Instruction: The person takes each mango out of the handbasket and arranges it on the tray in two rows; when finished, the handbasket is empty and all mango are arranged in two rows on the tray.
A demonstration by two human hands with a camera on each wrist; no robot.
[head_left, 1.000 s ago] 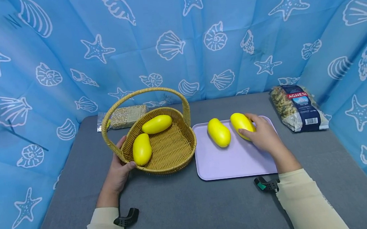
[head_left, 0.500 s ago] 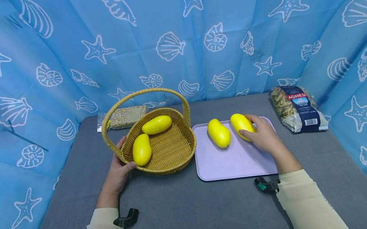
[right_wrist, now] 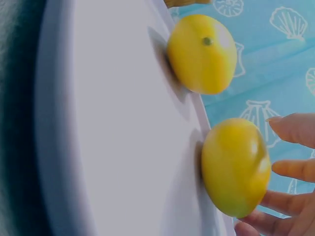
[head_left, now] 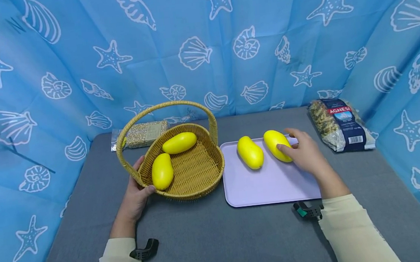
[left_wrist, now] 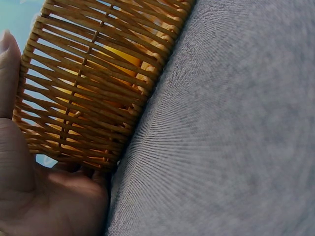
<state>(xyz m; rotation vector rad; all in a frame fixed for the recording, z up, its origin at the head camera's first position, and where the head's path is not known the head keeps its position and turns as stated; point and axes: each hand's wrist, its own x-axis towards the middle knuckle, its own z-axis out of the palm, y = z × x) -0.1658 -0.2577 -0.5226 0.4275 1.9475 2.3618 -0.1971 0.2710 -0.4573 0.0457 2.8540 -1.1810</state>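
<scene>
On the left of the table stands a wicker basket [head_left: 198, 171] with a tall handle, two yellow mangoes inside it. My left hand [head_left: 136, 199] grips its left side, thumb on the rim and the other fingers partly hidden behind the weave; the left wrist view shows the palm against the basket wall [left_wrist: 83, 93]. Two more mangoes lie on a lilac tray [head_left: 264, 190]: a left one [head_left: 250, 152] and a right one [head_left: 275, 144]. Beside the right mango my right hand [head_left: 305, 154] has its fingers spread, and the right wrist view shows thumb and forefinger off the fruit [right_wrist: 236, 167].
Behind the basket lies a clear bag of pale kernels [head_left: 144, 134]. A pasta bag [head_left: 342, 123] sits at the back right, past the tray. A blue shell-patterned curtain [head_left: 227, 75] encloses the grey table [head_left: 219, 238] at the back and sides.
My right hand has let go of the right mango, its fingers loosening and drawing slightly to the right. The mango stays on the tray. My left hand and the basket have not moved.
</scene>
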